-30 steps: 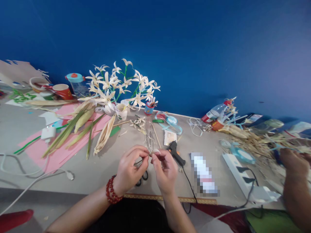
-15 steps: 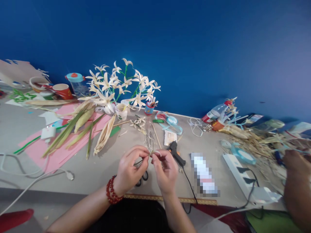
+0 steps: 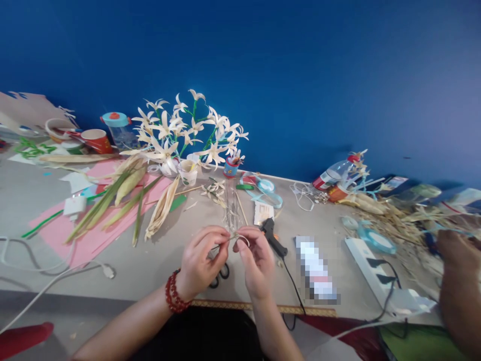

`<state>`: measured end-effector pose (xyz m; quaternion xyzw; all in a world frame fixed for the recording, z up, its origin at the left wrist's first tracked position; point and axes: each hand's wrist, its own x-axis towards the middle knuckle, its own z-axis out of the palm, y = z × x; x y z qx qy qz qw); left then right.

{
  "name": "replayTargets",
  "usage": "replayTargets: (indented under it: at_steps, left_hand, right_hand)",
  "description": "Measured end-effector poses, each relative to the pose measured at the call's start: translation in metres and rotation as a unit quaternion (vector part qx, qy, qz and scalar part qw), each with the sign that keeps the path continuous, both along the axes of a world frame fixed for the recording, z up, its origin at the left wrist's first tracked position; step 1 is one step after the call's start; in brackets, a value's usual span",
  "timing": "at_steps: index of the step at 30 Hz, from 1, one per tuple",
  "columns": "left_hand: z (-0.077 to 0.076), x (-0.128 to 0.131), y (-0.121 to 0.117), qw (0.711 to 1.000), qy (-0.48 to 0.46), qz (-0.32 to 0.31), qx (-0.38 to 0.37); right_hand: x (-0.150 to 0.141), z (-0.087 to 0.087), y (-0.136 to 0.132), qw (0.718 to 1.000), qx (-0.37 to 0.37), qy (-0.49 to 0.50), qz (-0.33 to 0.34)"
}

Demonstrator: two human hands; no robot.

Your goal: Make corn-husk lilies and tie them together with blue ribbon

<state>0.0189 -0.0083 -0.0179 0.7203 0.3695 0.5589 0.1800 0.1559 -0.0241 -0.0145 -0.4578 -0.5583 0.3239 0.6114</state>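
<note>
My left hand [image 3: 205, 254], with a red bead bracelet at the wrist, pinches a thin dark stem [image 3: 215, 247] between thumb and index finger. At its tip is a pale curled strip [image 3: 245, 237], which looks like corn husk. My right hand [image 3: 258, 263] holds this strip in bent fingers; the exact contact is partly hidden. Below my hands, the black handles of scissors [image 3: 224, 272] show on the table. A black glue gun [image 3: 274, 239] lies just right of my right hand. Thin wires [image 3: 232, 205] stretch across the table beyond my fingertips.
White husk flowers [image 3: 195, 125] stand in cups at the back. Husks [image 3: 126, 188] lie on pink paper [image 3: 90, 245] at left. A pixelated phone-like object [image 3: 315, 271], a power strip [image 3: 370, 271] and a husk pile [image 3: 400, 225] are at right. Another person's hand [image 3: 460, 255] is beside the pile.
My right fingers have shifted slightly and the thumb has lifted a little, showing more of the pale curled strip. My left hand has hardly moved.
</note>
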Motion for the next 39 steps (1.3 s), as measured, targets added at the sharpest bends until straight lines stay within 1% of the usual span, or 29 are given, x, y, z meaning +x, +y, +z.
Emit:
replayTargets:
  at_steps: [5,11,15,18,26,28,35,39]
  left_hand:
    - [0.0039,0.0,-0.0007,0.998,-0.027,-0.03,-0.05]
    - [0.0063,0.0005,-0.0015,0.997,-0.036,-0.036,-0.065]
    - [0.0056,-0.0003,-0.0014,0.997,-0.035,-0.036,-0.059]
    - [0.0045,-0.0005,-0.0018,0.999,-0.023,-0.031,-0.033]
    - [0.0033,0.0016,-0.0019,1.0,0.006,-0.001,0.01]
    - [0.0037,0.0018,-0.0016,1.0,0.005,0.0,0.01]
    - [0.0055,-0.0002,-0.0018,1.0,-0.001,-0.015,-0.027]
    - [0.0065,0.0008,-0.0013,1.0,-0.004,-0.017,-0.021]
  right_hand:
    - [0.0003,0.007,0.004,0.999,0.02,-0.026,0.014]
    - [-0.0009,0.0057,0.0037,0.999,0.025,-0.013,0.015]
    - [0.0011,0.0033,0.0002,1.0,0.012,-0.009,0.022]
    - [0.0014,0.0011,-0.0019,1.0,-0.005,-0.003,0.016]
    - [-0.0034,0.0037,0.0043,1.0,0.007,-0.017,0.005]
    - [-0.0041,0.0049,0.0048,1.0,0.012,-0.024,0.003]
    - [-0.001,0.0063,0.0017,0.999,0.002,-0.03,0.018]
    - [-0.0021,0.0067,0.0041,0.999,0.009,-0.038,0.007]
